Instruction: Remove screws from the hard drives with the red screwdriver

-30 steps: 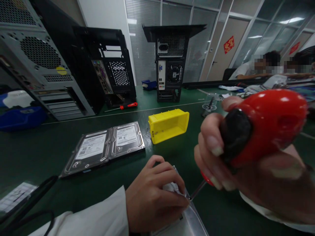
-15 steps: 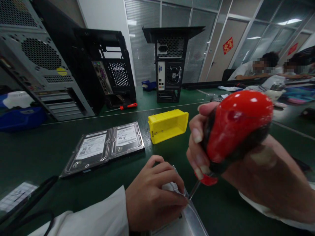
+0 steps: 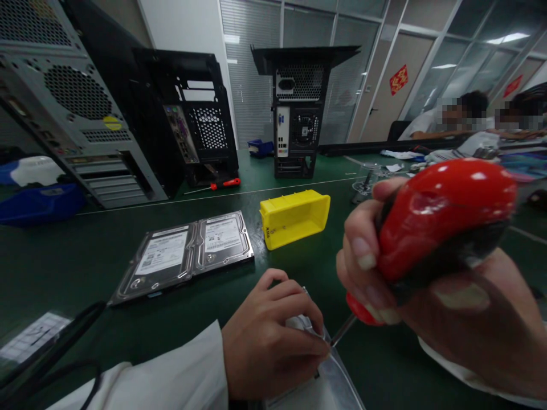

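My right hand (image 3: 444, 307) is wrapped round the red and black handle of a screwdriver (image 3: 444, 222), held close to the camera. Its thin shaft slants down left, and the tip meets the corner of a silver hard drive (image 3: 329, 387) at the bottom edge. My left hand (image 3: 269, 341) lies curled on top of that drive, fingers pressed near the tip. Two more hard drives (image 3: 188, 253) lie side by side on the green table (image 3: 64, 262), left of a yellow bin (image 3: 294, 217).
Three computer cases stand at the back: a grey one (image 3: 72, 108), a black open one (image 3: 192, 119) and a black tower (image 3: 297, 108). A second red screwdriver (image 3: 222, 184) lies by the middle case. Blue bins (image 3: 40, 202) sit far left. Two people sit far right.
The screwdriver handle has turned in my right hand and swayed left, then back right, with the tip staying at the drive's corner. My left hand has hardly moved.
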Demonstrator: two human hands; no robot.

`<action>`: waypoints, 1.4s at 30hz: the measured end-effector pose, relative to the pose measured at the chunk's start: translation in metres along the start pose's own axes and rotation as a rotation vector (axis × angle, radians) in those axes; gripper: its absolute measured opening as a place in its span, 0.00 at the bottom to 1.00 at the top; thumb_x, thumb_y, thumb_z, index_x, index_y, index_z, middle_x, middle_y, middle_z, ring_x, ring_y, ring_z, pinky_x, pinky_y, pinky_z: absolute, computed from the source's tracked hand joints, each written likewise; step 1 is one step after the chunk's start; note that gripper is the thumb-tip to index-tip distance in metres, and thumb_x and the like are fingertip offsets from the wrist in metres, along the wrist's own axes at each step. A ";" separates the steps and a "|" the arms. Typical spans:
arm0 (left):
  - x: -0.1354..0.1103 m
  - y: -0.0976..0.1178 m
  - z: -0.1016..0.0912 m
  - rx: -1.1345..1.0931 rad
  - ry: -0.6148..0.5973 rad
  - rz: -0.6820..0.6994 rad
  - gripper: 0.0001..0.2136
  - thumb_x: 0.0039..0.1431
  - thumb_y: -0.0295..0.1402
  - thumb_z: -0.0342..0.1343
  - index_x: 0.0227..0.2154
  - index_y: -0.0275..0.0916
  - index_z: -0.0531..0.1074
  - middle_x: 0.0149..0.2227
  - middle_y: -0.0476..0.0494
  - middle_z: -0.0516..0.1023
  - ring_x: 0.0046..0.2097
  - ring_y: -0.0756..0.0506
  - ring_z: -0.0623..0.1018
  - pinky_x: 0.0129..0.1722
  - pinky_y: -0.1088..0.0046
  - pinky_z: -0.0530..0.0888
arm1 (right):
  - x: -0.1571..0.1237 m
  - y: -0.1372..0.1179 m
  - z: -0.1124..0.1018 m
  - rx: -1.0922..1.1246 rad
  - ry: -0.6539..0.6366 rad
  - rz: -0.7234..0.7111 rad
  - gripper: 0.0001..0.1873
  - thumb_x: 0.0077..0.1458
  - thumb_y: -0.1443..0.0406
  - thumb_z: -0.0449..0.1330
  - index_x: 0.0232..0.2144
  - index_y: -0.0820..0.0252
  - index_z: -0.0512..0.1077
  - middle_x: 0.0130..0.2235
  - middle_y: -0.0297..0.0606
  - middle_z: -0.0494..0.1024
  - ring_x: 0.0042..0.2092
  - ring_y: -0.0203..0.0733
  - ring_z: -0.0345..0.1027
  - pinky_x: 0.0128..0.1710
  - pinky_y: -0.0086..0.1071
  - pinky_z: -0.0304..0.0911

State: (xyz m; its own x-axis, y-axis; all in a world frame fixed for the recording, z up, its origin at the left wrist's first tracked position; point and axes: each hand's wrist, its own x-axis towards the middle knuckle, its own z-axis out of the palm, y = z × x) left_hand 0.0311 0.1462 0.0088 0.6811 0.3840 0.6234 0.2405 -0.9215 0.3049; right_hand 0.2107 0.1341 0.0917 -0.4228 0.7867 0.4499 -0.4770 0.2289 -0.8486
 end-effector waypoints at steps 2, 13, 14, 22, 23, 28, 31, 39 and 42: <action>0.001 0.000 0.000 0.000 -0.014 -0.004 0.06 0.60 0.31 0.53 0.30 0.43 0.75 0.39 0.50 0.78 0.39 0.49 0.73 0.49 0.64 0.56 | 0.000 0.001 0.002 -0.026 0.056 -0.026 0.13 0.55 0.62 0.61 0.43 0.54 0.66 0.36 0.31 0.71 0.31 0.27 0.65 0.30 0.21 0.66; 0.000 -0.005 0.002 -0.014 -0.020 -0.026 0.05 0.59 0.32 0.54 0.30 0.44 0.74 0.38 0.52 0.77 0.41 0.47 0.73 0.42 0.65 0.58 | -0.004 -0.001 0.013 -0.135 0.087 -0.239 0.16 0.46 0.56 0.66 0.34 0.56 0.69 0.34 0.38 0.70 0.27 0.34 0.66 0.22 0.26 0.67; 0.001 -0.004 0.001 -0.009 -0.017 -0.035 0.04 0.59 0.32 0.55 0.30 0.44 0.74 0.38 0.52 0.77 0.41 0.47 0.73 0.43 0.65 0.58 | -0.005 0.000 0.011 -0.136 0.066 -0.219 0.17 0.46 0.56 0.65 0.37 0.56 0.69 0.35 0.39 0.71 0.28 0.35 0.66 0.24 0.27 0.68; 0.002 -0.003 0.000 -0.030 0.007 -0.026 0.05 0.56 0.26 0.55 0.33 0.41 0.74 0.36 0.50 0.76 0.37 0.49 0.72 0.42 0.66 0.60 | -0.003 -0.003 0.006 -0.129 0.098 -0.086 0.18 0.56 0.55 0.57 0.47 0.53 0.67 0.39 0.35 0.70 0.35 0.33 0.66 0.35 0.22 0.69; 0.002 -0.003 0.000 -0.035 0.016 -0.039 0.06 0.56 0.25 0.54 0.34 0.40 0.73 0.37 0.49 0.76 0.37 0.49 0.72 0.42 0.66 0.60 | -0.001 -0.003 0.006 -0.108 0.110 -0.057 0.17 0.57 0.55 0.56 0.46 0.52 0.68 0.38 0.34 0.70 0.35 0.32 0.66 0.35 0.22 0.69; 0.001 -0.002 0.000 -0.047 0.036 -0.132 0.08 0.57 0.25 0.52 0.37 0.40 0.72 0.39 0.47 0.75 0.40 0.48 0.72 0.43 0.66 0.61 | 0.009 0.000 0.005 -0.036 0.173 0.001 0.18 0.55 0.52 0.56 0.45 0.50 0.69 0.32 0.32 0.69 0.27 0.31 0.64 0.24 0.23 0.67; 0.002 -0.001 0.001 -0.052 0.009 -0.185 0.08 0.57 0.25 0.52 0.36 0.40 0.73 0.39 0.47 0.75 0.40 0.47 0.72 0.43 0.66 0.61 | 0.012 0.001 0.005 -0.035 0.214 -0.061 0.12 0.53 0.53 0.59 0.37 0.50 0.71 0.28 0.30 0.66 0.22 0.29 0.60 0.15 0.22 0.58; 0.003 -0.004 0.000 -0.085 -0.149 -0.220 0.11 0.55 0.23 0.51 0.39 0.40 0.72 0.42 0.48 0.74 0.44 0.47 0.71 0.47 0.64 0.59 | 0.009 0.000 0.000 0.068 0.118 0.083 0.20 0.57 0.50 0.52 0.42 0.56 0.71 0.32 0.34 0.68 0.32 0.33 0.63 0.33 0.28 0.67; 0.005 -0.004 -0.002 -0.097 -0.232 -0.199 0.12 0.55 0.22 0.51 0.40 0.40 0.71 0.43 0.49 0.74 0.45 0.47 0.70 0.48 0.65 0.58 | 0.011 0.000 0.003 0.017 0.131 0.069 0.25 0.56 0.44 0.47 0.42 0.52 0.72 0.26 0.33 0.65 0.26 0.33 0.59 0.25 0.27 0.64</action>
State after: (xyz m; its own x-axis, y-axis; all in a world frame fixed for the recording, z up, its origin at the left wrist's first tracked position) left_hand 0.0322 0.1519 0.0123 0.7697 0.5225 0.3668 0.3257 -0.8156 0.4782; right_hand 0.2036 0.1405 0.0975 -0.3511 0.8686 0.3497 -0.4642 0.1629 -0.8706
